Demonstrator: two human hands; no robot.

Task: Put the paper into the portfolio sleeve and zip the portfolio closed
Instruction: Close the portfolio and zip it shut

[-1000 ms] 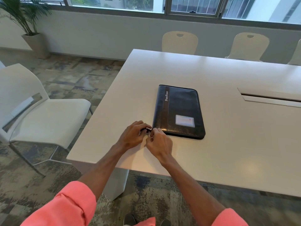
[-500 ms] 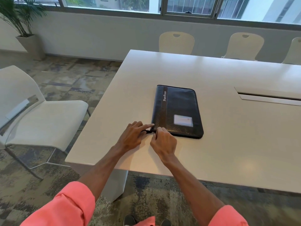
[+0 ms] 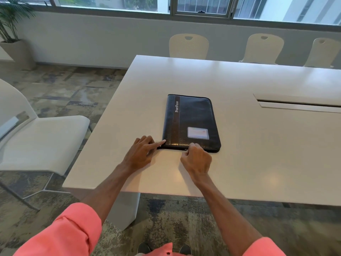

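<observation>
At the far left a potted palm (image 3: 9, 24) stands by the wall, and a white chair (image 3: 36, 137) sits beside the white bench (image 3: 258, 154). The left hand (image 3: 141, 154) rests on the bench at the portfolio's near left corner, its index fingertip stretched out and touching that corner, the other fingers loosely curled; it holds nothing. The portfolio (image 3: 191, 122) lies flat and closed on the bench, near the front edge. It is black and leather-like, with a brown band along its left side printed "PortFolio" and a pale card window near its near right corner. Its long axis runs away from the person, the short near edge facing the hands. The right hand (image 3: 196, 158) sits against the middle of that near edge, the grip curled tight into a pinch on a small metal zipper pull (image 3: 186, 149) that barely shows. Further right, a long slot (image 3: 299, 103) is cut into the bench top. Three cream chairs (image 3: 263, 48) line the far side below a row of windows (image 3: 203, 6). The floor is mottled carpet (image 3: 60, 93).
</observation>
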